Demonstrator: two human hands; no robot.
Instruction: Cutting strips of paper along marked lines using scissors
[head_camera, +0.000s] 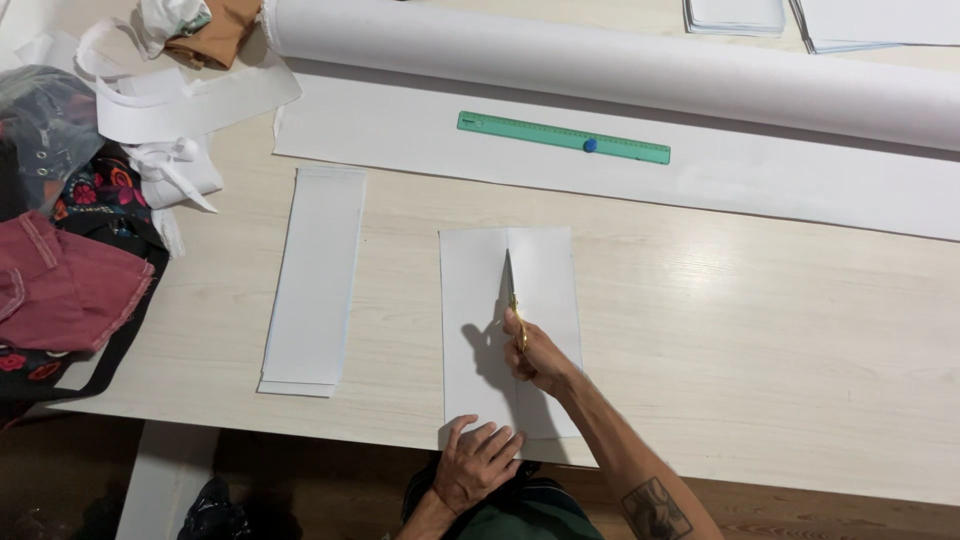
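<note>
My right hand (535, 355) grips gold-handled scissors (509, 288) whose blades point away from me along the middle of a white rectangular sheet (552, 270) lying on the pale wooden table (720, 340). The sheet looks cut up the middle behind the blades. My left hand (478, 462) rests flat with fingers spread on the near left corner of that sheet, at the table's front edge.
A stack of long white strips (315, 280) lies left of the sheet. A green ruler (563, 137) sits on unrolled white material (780, 180) from a big roll (640, 65). Fabric scraps, a dark floral bag (95, 195) and a red cloth (65, 290) crowd the left.
</note>
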